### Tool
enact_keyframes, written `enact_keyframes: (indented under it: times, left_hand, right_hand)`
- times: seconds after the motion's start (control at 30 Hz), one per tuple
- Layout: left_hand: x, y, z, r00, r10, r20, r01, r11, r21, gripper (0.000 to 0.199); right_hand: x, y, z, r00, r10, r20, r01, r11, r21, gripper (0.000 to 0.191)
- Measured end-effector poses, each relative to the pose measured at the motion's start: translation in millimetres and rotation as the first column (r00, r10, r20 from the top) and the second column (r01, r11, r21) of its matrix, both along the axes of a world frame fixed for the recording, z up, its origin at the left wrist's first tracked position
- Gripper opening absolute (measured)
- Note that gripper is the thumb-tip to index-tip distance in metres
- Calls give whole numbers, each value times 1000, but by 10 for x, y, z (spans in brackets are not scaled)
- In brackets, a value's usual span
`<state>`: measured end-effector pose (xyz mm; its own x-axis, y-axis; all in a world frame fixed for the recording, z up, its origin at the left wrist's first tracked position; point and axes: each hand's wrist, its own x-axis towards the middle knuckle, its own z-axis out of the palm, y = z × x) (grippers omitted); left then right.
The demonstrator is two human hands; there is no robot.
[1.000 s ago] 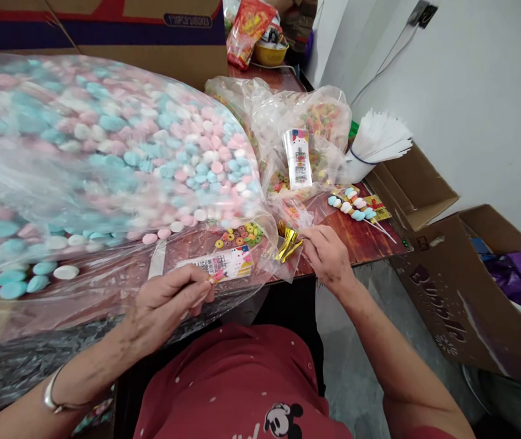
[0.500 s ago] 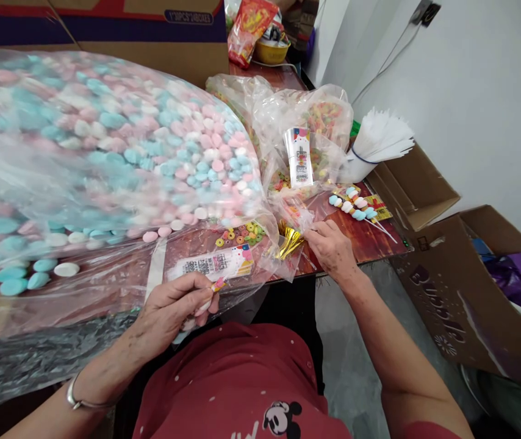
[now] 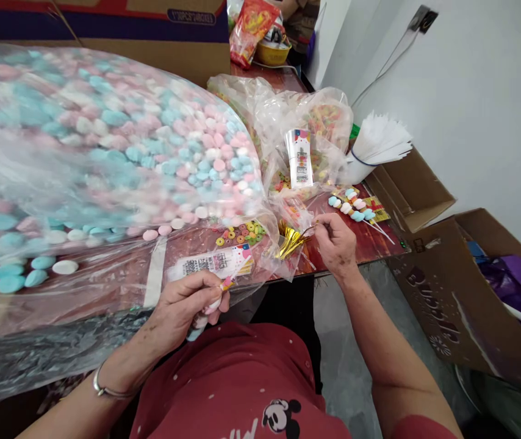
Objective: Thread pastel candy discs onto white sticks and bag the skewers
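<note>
My left hand (image 3: 191, 302) is closed around a bagged marshmallow skewer (image 3: 197, 324). Above the fingers, the gathered bag neck shows pink and yellow print, and a white stick pokes out. My right hand (image 3: 337, 247) pinches a thin gold twist tie (image 3: 307, 231) between thumb and fingertips. Just left of it lies a bundle of gold twist ties (image 3: 290, 242) on clear plastic. Printed bags (image 3: 210, 263) lie flat on the table beyond my left hand. Finished-looking marshmallow skewers (image 3: 354, 205) rest to the right.
A huge clear bag of pink, blue and white marshmallows (image 3: 150, 140) covers the left side. Ring candies (image 3: 242, 233) lie loose near the middle. A cup of white sticks (image 3: 356, 169) stands at the right edge, beside open cardboard boxes (image 3: 443, 292). Another person's arm shows at the back.
My right hand has drawn back slightly to the right from the gold bundle, with a twist tie in its fingertips. My left hand has shifted a little right with the skewer.
</note>
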<state>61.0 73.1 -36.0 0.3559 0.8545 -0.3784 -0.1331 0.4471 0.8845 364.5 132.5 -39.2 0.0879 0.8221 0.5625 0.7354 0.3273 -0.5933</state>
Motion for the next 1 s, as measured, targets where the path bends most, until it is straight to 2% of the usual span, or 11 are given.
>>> enact_keyframes:
  times: [0.1,0.17,0.23,0.3,0.43,0.5,0.63,0.73,0.83,0.9,1.0]
  left_hand:
    - [14,-9,-18,999,1,32,-2,1000,15,18]
    - [13,-7,-10,998,17,55,-18,1000,10,18]
    - [18,-1,15,995,49,85,-49,999,0,17]
    - [48,5,52,988,87,131,-87,996,-1,17]
    - [234,3,137,955,121,270,-127,992,6,17]
    - [370,7,162,933,106,343,-118,993,16,17]
    - [554,53,153,901,119,417,-140,990,21,18]
    - [553,81,110,895,155,418,-159,987,-24,18]
    - [498,74,54,908,179,378,-175,984,-44,20]
    - [468,60,14,922,189,338,-189,981,-34,19]
    - [450,44,-25,945,176,276,-180,984,-12,19]
  right_hand:
    - [-42,65,23,996,66,-56,-60,993,104,11]
    - [-42,114,25,979,64,-191,-43,993,113,9]
    - [-52,150,34,919,43,-391,-17,998,68,5]
    - [-117,150,78,812,31,-582,-6,999,45,5]
    - [-507,-12,250,593,116,-797,-87,993,80,30]
    - [-788,-151,297,478,120,-870,-178,983,38,19]
    - [-1243,-392,199,264,56,-963,-386,921,-52,10]
    - [-1374,-470,67,178,14,-984,-538,838,-85,13]
    - [-1347,-480,10,232,24,-972,-612,781,-127,13]
    - [-1279,-473,24,373,83,-924,-618,765,-180,11]
    - [-1170,-456,65,656,214,-724,-534,809,-245,7]
